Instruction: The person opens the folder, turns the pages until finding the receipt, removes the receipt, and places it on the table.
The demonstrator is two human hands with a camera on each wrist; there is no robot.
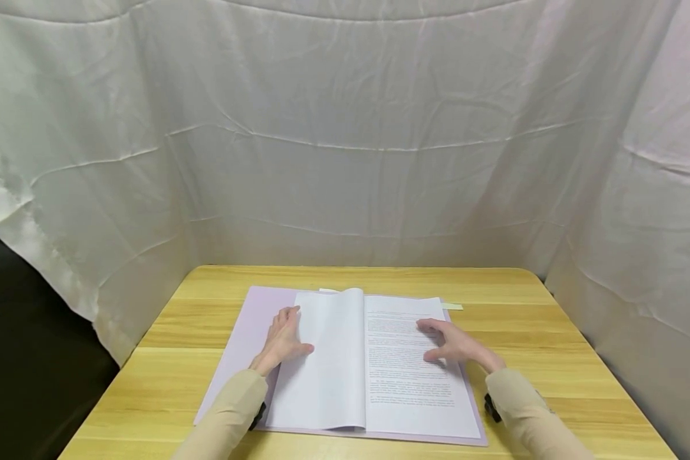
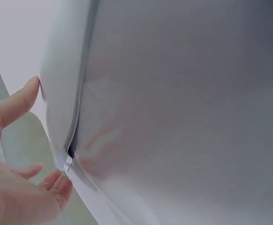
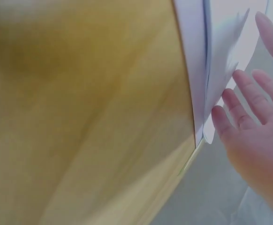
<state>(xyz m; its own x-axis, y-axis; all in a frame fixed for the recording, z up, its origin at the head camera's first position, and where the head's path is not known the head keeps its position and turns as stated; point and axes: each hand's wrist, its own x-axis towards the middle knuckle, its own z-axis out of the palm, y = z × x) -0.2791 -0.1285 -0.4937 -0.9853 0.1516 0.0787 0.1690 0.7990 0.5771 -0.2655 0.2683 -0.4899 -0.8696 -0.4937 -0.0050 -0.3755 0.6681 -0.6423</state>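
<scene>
Inside a pale purple folder (image 1: 264, 313) lies a stack of paper sheets, spread open on the table. The left sheet (image 1: 330, 364) shows a blank face and curls up along the middle fold. Dense printed text covers the right sheet (image 1: 402, 358). My left hand (image 1: 282, 338) is at the left sheet's outer edge, thumb over the paper and fingers extended; in the left wrist view the hand (image 2: 10, 187) has its fingertips near a sheet corner. Over the right sheet's outer side is my right hand (image 1: 451, 344), with thumb and fingers apart and loosely bent.
A light green tab (image 1: 452, 306) sticks out past the folder's upper right edge. The wooden table (image 1: 552, 358) has rounded far corners. Grey-white cloth (image 1: 345, 185) hangs behind and on both sides, with a dark area (image 1: 29, 345) at left.
</scene>
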